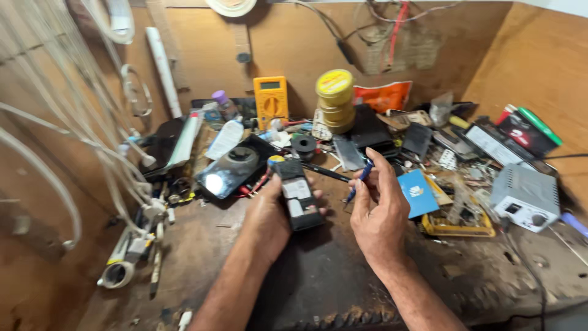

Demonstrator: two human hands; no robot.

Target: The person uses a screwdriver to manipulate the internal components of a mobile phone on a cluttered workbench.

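Black opened phone (pixel 297 195) sits in the left hand (pixel 269 214), back cover off, insides facing up, held just above the dark work mat (pixel 318 270) at bench centre; fingers curl under and around its long edges, thumb along the near side; right hand (pixel 380 211) pinches a thin blue screwdriver (pixel 359 179) between thumb and fingertips, tip pointing down, just beside the phone's right edge, not touching it; phone looks light, stiff, slick on the sides, exposed board probably fragile, so gripping by the edges seems safest, not the face; nearby on the cluttered bench: yellow multimeter (pixel 271 99) against the back wall, stack of yellow tape rolls (pixel 335 101), blue card (pixel 418 192), grey power supply box (pixel 525 197).
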